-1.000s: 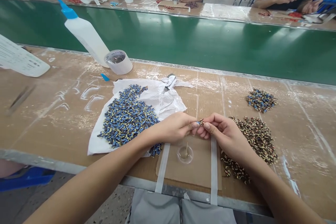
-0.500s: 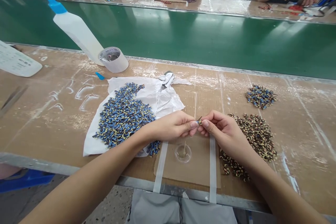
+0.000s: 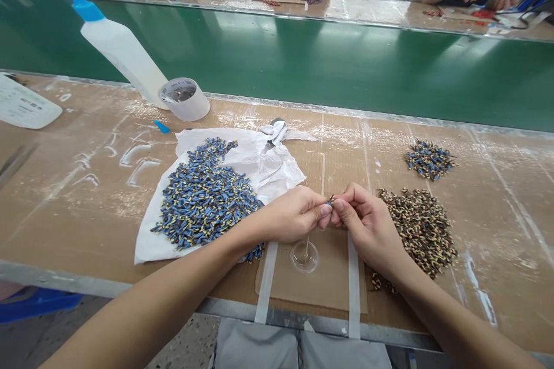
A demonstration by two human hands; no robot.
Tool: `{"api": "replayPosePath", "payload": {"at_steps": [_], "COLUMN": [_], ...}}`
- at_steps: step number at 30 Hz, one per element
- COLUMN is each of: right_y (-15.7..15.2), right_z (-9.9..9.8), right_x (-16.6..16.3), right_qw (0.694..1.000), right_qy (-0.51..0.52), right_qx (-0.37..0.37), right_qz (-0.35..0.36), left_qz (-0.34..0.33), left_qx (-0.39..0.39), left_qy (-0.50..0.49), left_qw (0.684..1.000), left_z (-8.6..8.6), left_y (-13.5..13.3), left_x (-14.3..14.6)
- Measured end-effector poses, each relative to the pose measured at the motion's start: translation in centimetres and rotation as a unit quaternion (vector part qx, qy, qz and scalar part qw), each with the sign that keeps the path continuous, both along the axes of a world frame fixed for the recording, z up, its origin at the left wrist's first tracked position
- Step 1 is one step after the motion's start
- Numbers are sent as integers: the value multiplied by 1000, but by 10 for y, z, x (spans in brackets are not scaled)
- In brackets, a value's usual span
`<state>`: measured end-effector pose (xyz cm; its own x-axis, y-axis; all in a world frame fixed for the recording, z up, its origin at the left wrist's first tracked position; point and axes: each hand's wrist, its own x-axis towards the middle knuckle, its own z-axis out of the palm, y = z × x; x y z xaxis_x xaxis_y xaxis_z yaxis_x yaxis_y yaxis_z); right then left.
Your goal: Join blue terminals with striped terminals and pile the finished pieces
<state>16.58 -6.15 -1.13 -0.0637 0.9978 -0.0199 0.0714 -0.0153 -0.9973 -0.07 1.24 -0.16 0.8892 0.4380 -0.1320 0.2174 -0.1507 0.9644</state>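
Note:
My left hand and my right hand meet over a taped cardboard sheet. Between their fingertips is pinched a small blue piece with a dark end, mostly hidden by the fingers. Just below them stands a small clear cup with a thin stick in it. To the left, a heap of small blue, yellow and dark pieces lies on a white plastic bag. Beside my right hand spreads a heap of small curled dark, cream and reddish pieces.
A smaller pile of blue and cream pieces lies at the right. Farther left are a tape roll, a blue-tipped bottle and another white bottle. Beyond the green belt, other people's hands work at a bench.
The camera view has shifted slightly. My hands stay together at nearly the same spot, and the fingers have turned a little around the small piece.

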Motion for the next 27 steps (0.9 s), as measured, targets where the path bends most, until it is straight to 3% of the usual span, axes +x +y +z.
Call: {"api": "replayPosePath", "payload": {"at_steps": [4,9,21,24,27], "right_y": [2,4,6,9,13], "right_z": [4,4,3,7,12], "right_x": [0,6,6,7,16], "right_qw": [1000,998,999,998,1000], "right_qy": [-9,-40,-1,30,-8], "right_qx": [12,2,-6,-26,-16], "right_qz": [14,51,39,44,8], "left_qz": [29,15,12,5,21], "left_qx": [19,19,-26,-36,-21], "left_qy": [5,36,19,40,82], "left_qw": [999,999,999,999,996], "left_z": [-5,-7,1,9,27], "left_y": [-2,-2,0,1,9], "left_x": [0,-1,1,-1,-14]}}
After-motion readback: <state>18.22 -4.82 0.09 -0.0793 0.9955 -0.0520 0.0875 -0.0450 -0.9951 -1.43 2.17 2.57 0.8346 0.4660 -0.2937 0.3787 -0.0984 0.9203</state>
